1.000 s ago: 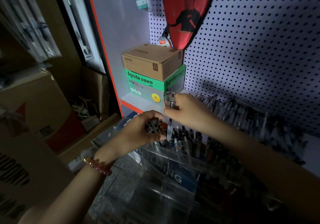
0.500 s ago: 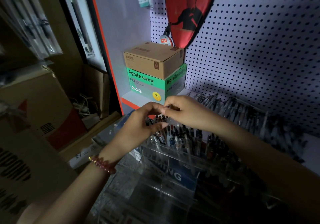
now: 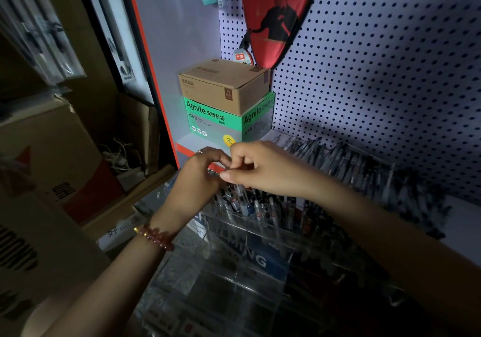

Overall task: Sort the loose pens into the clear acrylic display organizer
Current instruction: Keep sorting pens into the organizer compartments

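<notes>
Left hand (image 3: 200,180) curls round a probable pen bundle (image 3: 211,172); right hand (image 3: 263,170) pinches one pen above the organizer's (image 3: 234,235) back-left corner, where crowded pens (image 3: 256,206) could block it

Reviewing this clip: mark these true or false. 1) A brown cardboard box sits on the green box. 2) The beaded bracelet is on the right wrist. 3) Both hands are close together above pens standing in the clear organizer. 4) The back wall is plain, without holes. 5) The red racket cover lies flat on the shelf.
1) True: the brown cardboard box rests on the green box.
2) False: the bracelet is on the left wrist.
3) True: the left hand and right hand are close together over the pens in the organizer.
4) False: it is a pegboard.
5) False: the racket cover hangs on the pegboard, above the boxes.
</notes>
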{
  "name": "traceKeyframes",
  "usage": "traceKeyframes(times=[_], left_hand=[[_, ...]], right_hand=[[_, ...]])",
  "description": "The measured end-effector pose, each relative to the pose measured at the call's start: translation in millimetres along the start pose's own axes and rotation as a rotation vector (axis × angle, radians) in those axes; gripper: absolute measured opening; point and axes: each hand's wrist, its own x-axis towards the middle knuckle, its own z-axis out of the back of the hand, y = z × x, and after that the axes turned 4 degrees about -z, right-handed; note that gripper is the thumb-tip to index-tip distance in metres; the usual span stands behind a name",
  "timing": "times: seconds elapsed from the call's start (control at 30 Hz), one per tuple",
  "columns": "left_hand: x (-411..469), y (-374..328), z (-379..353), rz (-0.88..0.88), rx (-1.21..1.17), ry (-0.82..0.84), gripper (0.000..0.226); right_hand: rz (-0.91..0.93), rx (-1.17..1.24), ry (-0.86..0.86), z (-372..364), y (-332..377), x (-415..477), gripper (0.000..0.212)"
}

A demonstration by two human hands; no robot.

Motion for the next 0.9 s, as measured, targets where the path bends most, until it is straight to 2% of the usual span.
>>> traceKeyframes(times=[0.07,0.13,0.2,0.33,0.57,0.7,0.77,0.83,0.9], left_hand=[[1.3,1.7,1.0,0.068,-0.091,0.023,0.026],[2.6,3.6,2.0,0.118,-0.141,0.033,0.018],[3.5,7.2,3.1,0.165,-0.172,0.047,0.007],[0.1,12.0,1.2,0.261,-0.152,0.078,0.015],[-7.6,0.0,-3.0,0.232,-0.231,0.119,0.004],[-8.9,-0.7,0.9,0.258,-0.353,0.193,0.026],[-9.8,4.5,6.9,0.333,-0.38,0.247,0.06],[-13.7,7.2,9.2,0.36,-0.277,0.32,0.092],[-18.4,6.2,3.2,0.353,-0.243,0.271,0.101]], right_hand=[[0.005,0.082,-0.092,1.5,2.1,0.5,0.025],[-0.007,0.068,-0.139,3.8,1.2,1.8,0.029],[-0.034,0.012,-0.069,2.7,-2.6,3.1,0.029],[-0.049,-0.02,0.09,3.8,-4.1,2.7,0.031],[-0.061,-0.082,0.182,-1.7,-1.0,3.5,0.019],[-0.09,-0.099,0.138,-8.5,-4.5,4.2,0.02],[-0.114,-0.148,0.096,-6.8,-10.2,4.7,0.023],[-0.105,-0.191,0.052,-2.9,-17.4,4.4,0.026],[-0.075,-0.125,0.05,-1.3,-22.5,1.3,0.025]])
